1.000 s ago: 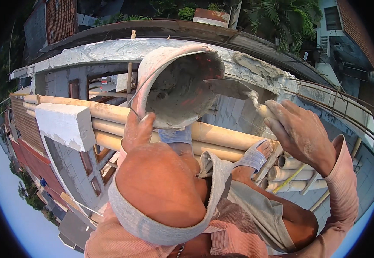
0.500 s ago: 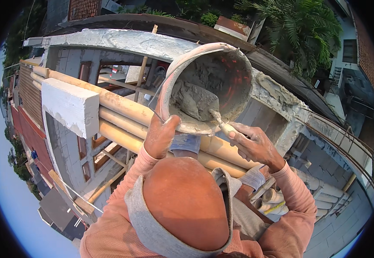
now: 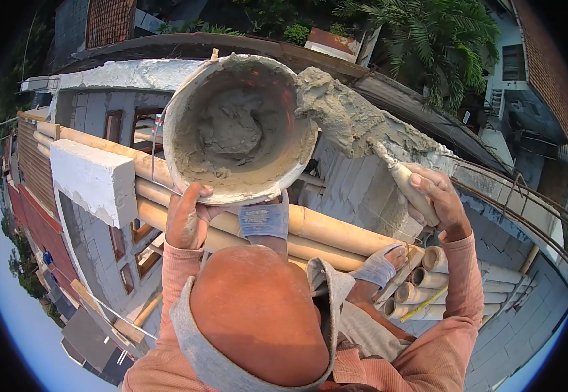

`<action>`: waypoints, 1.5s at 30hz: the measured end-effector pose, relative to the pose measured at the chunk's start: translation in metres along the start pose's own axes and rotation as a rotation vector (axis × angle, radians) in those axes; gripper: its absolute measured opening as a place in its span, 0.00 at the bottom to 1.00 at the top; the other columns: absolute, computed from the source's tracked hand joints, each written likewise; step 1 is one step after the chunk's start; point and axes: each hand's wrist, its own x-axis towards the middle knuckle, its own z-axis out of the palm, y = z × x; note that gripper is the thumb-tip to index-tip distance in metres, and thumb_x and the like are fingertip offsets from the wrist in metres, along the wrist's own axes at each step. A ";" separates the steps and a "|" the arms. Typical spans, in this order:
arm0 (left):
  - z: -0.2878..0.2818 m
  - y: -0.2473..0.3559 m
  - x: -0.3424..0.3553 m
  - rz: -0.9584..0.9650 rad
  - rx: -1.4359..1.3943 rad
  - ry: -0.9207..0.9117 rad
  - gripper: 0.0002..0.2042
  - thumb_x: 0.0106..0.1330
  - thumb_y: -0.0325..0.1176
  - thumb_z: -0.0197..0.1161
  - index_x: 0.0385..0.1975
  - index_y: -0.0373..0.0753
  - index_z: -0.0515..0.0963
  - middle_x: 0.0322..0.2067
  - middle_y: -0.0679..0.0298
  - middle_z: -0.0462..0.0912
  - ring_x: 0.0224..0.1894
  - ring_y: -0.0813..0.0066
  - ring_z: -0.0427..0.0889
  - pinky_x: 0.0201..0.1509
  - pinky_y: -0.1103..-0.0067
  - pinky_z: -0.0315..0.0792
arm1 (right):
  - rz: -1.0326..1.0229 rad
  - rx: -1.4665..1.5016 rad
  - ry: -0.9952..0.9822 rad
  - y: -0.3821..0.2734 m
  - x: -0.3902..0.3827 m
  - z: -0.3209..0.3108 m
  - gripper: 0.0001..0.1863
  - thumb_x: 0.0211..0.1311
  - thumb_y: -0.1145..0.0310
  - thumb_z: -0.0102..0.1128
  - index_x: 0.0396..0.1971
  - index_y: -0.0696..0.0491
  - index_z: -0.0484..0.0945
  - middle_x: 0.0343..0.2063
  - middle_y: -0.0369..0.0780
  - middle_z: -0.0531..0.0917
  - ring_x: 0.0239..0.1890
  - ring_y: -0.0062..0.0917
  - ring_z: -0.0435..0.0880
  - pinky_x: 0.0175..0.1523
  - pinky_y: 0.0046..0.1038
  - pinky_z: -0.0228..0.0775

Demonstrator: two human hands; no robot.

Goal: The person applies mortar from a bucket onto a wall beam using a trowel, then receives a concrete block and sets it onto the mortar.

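At far left, a white block [image 3: 94, 179] sat at the bamboo poles [image 3: 333, 228] that ran across the space below your hands. To its right, your left hand [image 3: 189, 219] supported the bucket [image 3: 264, 193] at its near edge. The left grip was closed on the rim, with the thumb over the lip; the remaining fingers were partly hidden. The bucket was held above the poles, beside the wall top [image 3: 121, 72], with its mouth facing the camera. Further right, your right hand [image 3: 437, 196] had its grip wrapped around the handle of the trowel [image 3: 398, 173]. The blade end was at the wall top, just right of the bucket.

The step in hand appeared to be working mortar along the wall top. In judgement, the next move called for a firm left hold to keep the bucket from tipping, and a controlled right wrist to spread the load without dropping material over the edge.

The bucket was pale, its rim and inner wall smeared with residue. The mortar [image 3: 232, 134] inside was grey, thick and lumpy, heaped toward the bottom. The trowel blade was hidden under a wet grey mass; you could not tell where this load ended and the layer on the wall began. That layer was rough and uneven. The trowel handle was light-coloured and coated near its neck.
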 end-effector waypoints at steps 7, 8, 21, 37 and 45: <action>-0.018 0.002 -0.002 0.075 -0.010 0.083 0.24 0.68 0.25 0.57 0.62 0.26 0.63 0.54 0.47 0.77 0.53 0.52 0.84 0.55 0.57 0.86 | -0.667 -1.315 0.460 0.043 0.062 -0.011 0.23 0.70 0.61 0.63 0.62 0.50 0.78 0.35 0.41 0.83 0.29 0.34 0.85 0.32 0.34 0.79; -0.019 0.002 -0.001 0.067 -0.018 0.111 0.24 0.68 0.25 0.57 0.62 0.26 0.63 0.54 0.47 0.77 0.53 0.52 0.84 0.54 0.57 0.86 | -0.519 -1.427 0.513 0.046 0.066 -0.006 0.23 0.69 0.62 0.65 0.62 0.48 0.77 0.37 0.41 0.81 0.33 0.37 0.85 0.34 0.36 0.80; -0.016 -0.006 -0.003 0.070 0.112 0.108 0.22 0.67 0.26 0.58 0.61 0.28 0.66 0.52 0.52 0.78 0.53 0.56 0.84 0.55 0.58 0.86 | -0.503 -1.414 0.582 0.045 -0.003 -0.017 0.24 0.67 0.66 0.67 0.61 0.50 0.77 0.43 0.42 0.84 0.38 0.38 0.87 0.40 0.36 0.80; 0.015 -0.015 0.012 0.299 0.537 -0.032 0.37 0.60 0.21 0.53 0.75 0.33 0.57 0.71 0.50 0.64 0.75 0.60 0.60 0.79 0.69 0.52 | -0.586 -1.300 -0.003 -0.016 0.079 0.113 0.19 0.68 0.58 0.63 0.53 0.52 0.81 0.31 0.45 0.81 0.28 0.41 0.86 0.32 0.40 0.78; 0.017 -0.027 0.015 0.229 0.446 -0.007 0.39 0.60 0.21 0.53 0.76 0.33 0.54 0.72 0.51 0.62 0.74 0.61 0.59 0.79 0.70 0.50 | -0.181 -0.575 -0.273 -0.008 0.070 0.142 0.22 0.72 0.55 0.61 0.57 0.54 0.82 0.31 0.45 0.86 0.23 0.34 0.84 0.28 0.31 0.76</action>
